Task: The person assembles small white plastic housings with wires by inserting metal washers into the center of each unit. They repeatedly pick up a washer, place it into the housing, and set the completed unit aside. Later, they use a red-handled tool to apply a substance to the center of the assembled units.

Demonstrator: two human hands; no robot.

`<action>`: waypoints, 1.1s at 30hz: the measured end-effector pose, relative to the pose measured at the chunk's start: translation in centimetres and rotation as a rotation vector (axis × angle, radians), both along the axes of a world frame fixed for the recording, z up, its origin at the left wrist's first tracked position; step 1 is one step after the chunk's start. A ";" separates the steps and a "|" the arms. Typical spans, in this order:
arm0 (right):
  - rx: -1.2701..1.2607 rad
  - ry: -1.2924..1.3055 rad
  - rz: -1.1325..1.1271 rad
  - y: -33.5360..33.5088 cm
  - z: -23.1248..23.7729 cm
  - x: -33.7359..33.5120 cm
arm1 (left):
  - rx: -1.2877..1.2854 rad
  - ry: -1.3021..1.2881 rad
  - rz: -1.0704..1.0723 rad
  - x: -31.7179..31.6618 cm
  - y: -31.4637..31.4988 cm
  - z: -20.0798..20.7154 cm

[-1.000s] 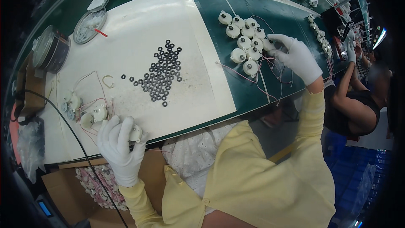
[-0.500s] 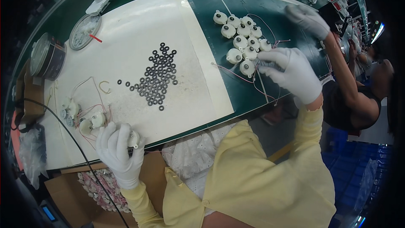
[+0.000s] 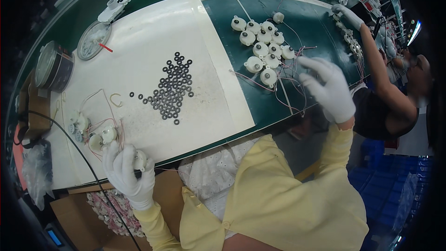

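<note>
My gloved left hand (image 3: 126, 174) is closed around a small white round motor (image 3: 140, 160) at the table's near edge, its thin wire trailing to the right. Beside it on the white sheet lie a few more motors (image 3: 109, 133) with pink and white wires. My gloved right hand (image 3: 329, 88) hovers off the right side of a cluster of white round motors (image 3: 261, 49), its fingers apart and nothing seen in them. Each clustered motor has a dark piece at its centre. Loose black rings (image 3: 174, 90) are spread over the middle of the white sheet.
A lidded tub (image 3: 55, 65) and a shallow dish (image 3: 94, 41) of whitish matter stand at the left. Below the near edge sits a cardboard box (image 3: 76, 211) of wired parts. A co-worker's gloved hand (image 3: 347, 16) reaches over a row of parts (image 3: 350, 42) at the right.
My right hand has drawn back rightward from the cluster. My left hand has shifted slightly down with the motor. A single motor now sits behind the cluster, and the co-worker's hand has moved right.
</note>
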State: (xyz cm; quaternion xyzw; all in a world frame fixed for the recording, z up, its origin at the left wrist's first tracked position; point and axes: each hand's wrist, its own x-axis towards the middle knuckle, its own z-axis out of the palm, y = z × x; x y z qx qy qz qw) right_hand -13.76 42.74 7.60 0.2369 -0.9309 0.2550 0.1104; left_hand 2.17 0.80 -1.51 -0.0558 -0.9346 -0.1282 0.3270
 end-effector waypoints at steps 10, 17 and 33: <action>0.377 0.319 0.247 1.7 -0.4 -15.5 | -0.041 0.030 -0.044 -0.4 0.1 0.1; 0.776 -0.124 0.130 0.2 -0.2 -20.3 | -0.060 -0.016 -0.074 -0.9 0.2 0.5; -0.892 -0.517 0.371 1.5 4.6 -18.7 | -0.072 -0.026 0.000 -0.8 0.5 0.9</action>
